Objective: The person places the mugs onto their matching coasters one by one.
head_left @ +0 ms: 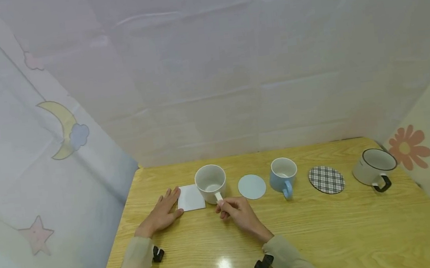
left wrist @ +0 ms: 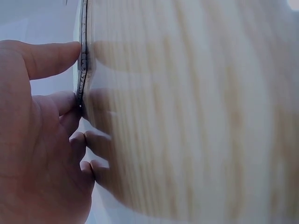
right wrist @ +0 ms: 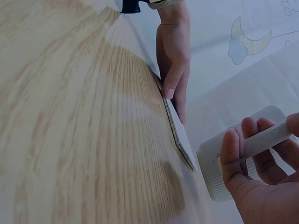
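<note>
My left hand [head_left: 163, 211] rests on the table with its fingers straight. Its fingertips and thumb touch the left side of a white square coaster [head_left: 190, 197], whose edge shows layered in the right wrist view. With my right hand [head_left: 241, 214] I grip the handle of a white mug [head_left: 209, 179] between fingers and thumb. The mug is upright, close over the table just right of the square coaster. Its ribbed outer wall [right wrist: 216, 170] shows in the right wrist view, the handle partly hidden by my fingers.
Along the wooden table [head_left: 328, 235], rightward, are a pale blue round coaster [head_left: 252, 187], a blue mug [head_left: 278, 183], a black-and-white plaid round coaster [head_left: 326, 180] and a white mug with black rim [head_left: 365, 174]. A cloth backdrop [head_left: 202, 87] stands behind the table.
</note>
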Available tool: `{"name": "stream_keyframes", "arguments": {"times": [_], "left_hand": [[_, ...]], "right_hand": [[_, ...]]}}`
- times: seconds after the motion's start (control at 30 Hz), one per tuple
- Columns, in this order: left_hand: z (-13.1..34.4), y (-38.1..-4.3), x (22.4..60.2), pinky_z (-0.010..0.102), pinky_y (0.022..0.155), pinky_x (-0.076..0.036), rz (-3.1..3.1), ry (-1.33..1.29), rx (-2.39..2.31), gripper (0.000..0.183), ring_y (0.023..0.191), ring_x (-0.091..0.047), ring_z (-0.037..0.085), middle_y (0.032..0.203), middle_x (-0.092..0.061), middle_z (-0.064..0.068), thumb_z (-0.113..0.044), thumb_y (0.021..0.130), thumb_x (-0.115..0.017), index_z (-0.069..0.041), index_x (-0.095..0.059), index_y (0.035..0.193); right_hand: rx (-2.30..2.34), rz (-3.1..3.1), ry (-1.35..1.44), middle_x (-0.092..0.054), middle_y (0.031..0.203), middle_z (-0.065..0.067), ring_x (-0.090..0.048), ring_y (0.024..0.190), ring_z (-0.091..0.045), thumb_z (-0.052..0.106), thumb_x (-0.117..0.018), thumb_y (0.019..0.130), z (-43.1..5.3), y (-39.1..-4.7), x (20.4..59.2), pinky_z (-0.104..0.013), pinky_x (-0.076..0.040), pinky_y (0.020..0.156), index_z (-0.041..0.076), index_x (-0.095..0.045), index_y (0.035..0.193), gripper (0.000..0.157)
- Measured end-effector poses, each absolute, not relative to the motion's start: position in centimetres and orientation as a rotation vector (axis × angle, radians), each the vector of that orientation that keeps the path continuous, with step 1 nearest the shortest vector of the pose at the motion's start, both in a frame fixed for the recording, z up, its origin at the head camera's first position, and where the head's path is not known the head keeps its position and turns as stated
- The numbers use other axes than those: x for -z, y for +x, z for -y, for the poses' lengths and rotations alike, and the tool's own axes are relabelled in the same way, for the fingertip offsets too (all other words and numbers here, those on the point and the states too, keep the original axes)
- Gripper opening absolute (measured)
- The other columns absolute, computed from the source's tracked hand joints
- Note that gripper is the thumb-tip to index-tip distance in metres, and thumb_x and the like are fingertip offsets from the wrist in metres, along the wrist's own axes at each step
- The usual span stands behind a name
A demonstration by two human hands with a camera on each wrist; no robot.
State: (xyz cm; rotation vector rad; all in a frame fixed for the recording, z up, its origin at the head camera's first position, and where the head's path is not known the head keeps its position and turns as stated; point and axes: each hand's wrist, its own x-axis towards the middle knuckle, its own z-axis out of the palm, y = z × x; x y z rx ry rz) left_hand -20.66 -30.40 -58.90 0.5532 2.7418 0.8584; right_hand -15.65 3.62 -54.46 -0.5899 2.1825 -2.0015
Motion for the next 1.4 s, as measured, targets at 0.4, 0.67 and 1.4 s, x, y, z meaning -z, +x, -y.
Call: {"name": "stream_keyframes", "arguments": {"times": [0.4,0.67,1.4], "left_hand": [[30.5,-20.7,58.9,0.062,0.134,-0.001,-2.738,0.560,-0.862,0.084,0.167,-0.005,0.038,0.180,-0.014,0.009,-0.045,0.108,-0.060,-0.009,-0.018,0.171],[30.4,-20.7,59.1,0.063,0.134,-0.002,-2.745,0.562,-0.833,0.084,0.167,-0.005,0.039,0.179,-0.014,0.009,-0.045,0.109,-0.059,-0.009,-0.018,0.171],[30.4,-20.6,59.0,0.060,0.135,-0.003,-2.759,0.518,-0.804,0.082,0.167,-0.005,0.036,0.180,-0.014,0.005,-0.042,0.108,-0.061,-0.013,-0.018,0.172]], "right_hand": [[1.984,-2.171,-0.575,-0.076,0.099,-0.026,-0.070,0.076,-0.019,0.015,-0.056,0.112,-3.3,-15.7,54.6,-0.030,-0.065,0.073,-0.013,-0.075,0.103,0.035],[1.976,-2.168,-0.553,-0.077,0.099,-0.023,-0.068,0.075,-0.013,0.014,-0.056,0.112,-3.0,-15.8,54.6,-0.027,-0.064,0.072,-0.009,-0.077,0.101,0.033],[1.983,-2.120,-0.663,-0.073,0.098,-0.034,-0.072,0.075,-0.029,0.015,-0.056,0.111,-2.3,-16.2,53.7,-0.046,-0.067,0.071,-0.012,-0.076,0.102,0.035]]}}
